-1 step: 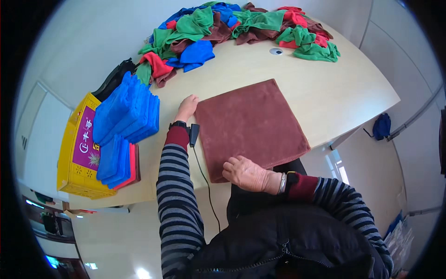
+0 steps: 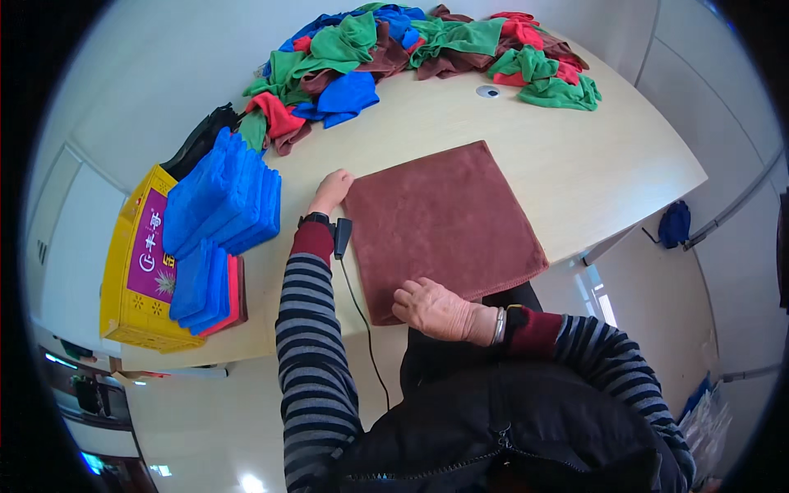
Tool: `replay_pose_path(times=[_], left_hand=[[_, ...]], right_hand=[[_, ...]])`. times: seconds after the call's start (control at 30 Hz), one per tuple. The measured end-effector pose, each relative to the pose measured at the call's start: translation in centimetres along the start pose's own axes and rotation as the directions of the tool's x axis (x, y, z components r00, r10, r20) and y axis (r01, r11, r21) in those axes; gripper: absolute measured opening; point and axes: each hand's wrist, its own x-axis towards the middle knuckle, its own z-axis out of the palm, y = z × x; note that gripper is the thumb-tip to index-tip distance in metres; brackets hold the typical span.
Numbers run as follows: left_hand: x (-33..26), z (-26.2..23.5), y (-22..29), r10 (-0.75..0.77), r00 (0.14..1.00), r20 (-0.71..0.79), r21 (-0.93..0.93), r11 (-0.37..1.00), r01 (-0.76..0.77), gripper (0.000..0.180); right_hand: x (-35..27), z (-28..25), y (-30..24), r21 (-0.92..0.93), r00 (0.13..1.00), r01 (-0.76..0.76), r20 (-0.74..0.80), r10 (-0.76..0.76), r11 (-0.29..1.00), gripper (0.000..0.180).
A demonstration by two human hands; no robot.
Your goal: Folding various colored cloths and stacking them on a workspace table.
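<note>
A square brown cloth (image 2: pixel 448 218) lies spread out at the near side of the table, its near edge reaching the table's front. My left hand (image 2: pixel 333 191) is closed at the cloth's far left corner, its fingers bent in on the edge. My right hand (image 2: pixel 436 310) is at the near edge, toward the near left corner, with fingers curled onto the fabric; its thumb is hidden. Beside my left wrist is a small black device (image 2: pixel 342 237) with a cable running down toward me.
Folded blue cloths (image 2: pixel 218 197) are stacked at the left, against a yellow box (image 2: pixel 152 316). Crumpled green, red, blue and brown cloths (image 2: pixel 349 41) are heaped along the far edge of the table (image 2: pixel 608 172). A round cable hole cover (image 2: pixel 488 92) sits in the tabletop.
</note>
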Motion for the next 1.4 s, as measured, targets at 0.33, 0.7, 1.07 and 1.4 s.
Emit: replay_pose_path(times=[0.33,0.7,1.07,1.4], left_hand=[[2.3,-0.9,-1.8,-0.062,0.934,0.351,-0.176,0.976,0.131,0.027],[2.4,0.8,-0.9,-0.115,0.931,0.347,-0.284,0.933,0.221,0.032],[1.6,1.5,-0.5,-0.127,0.956,0.265,-0.036,0.989,0.141,0.029],[1.4,0.9,-1.4,-0.118,0.948,0.295,-0.085,0.985,0.149,0.028]], right_hand=[[0.1,0.7,0.9,0.054,0.998,0.01,-0.064,-0.007,0.998,0.014],[0.7,-1.4,4.1,0.454,0.973,-0.168,0.219,0.074,0.875,0.018],[2.6,0.0,13.6,-0.025,0.875,-0.413,0.266,0.404,0.91,0.063],[3.8,-4.0,8.0,0.233,0.872,-0.362,0.427,0.239,0.903,0.041]])
